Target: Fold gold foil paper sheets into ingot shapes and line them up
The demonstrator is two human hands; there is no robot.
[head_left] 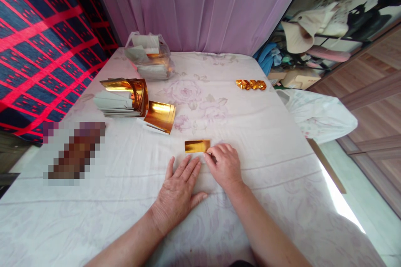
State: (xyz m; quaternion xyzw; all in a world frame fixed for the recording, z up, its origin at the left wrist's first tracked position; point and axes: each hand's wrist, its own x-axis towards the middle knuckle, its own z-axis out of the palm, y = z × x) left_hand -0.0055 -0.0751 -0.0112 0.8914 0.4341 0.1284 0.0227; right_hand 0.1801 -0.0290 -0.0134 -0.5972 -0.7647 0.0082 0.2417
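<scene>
A small sheet of gold foil paper (196,146) lies on the table in front of me, with a pale strip along its near edge. My left hand (180,185) rests palm down, fingers stretched out, its fingertips at that near edge. The fingers of my right hand (224,164) are curled, with thumb and forefinger closed at the sheet's lower right corner. Up to the left sit a folded stack of gold foil papers (123,98) with white backs and a loose gold sheet (160,116) beside it.
A clear plastic bag (148,56) of more papers stands at the back left. Several crumpled gold foil pieces (250,85) sit in a row at the right. A blurred-out item (77,150) lies at the left. Beyond the flowered cloth (269,133) are shelves (338,29) and a white bag (322,114).
</scene>
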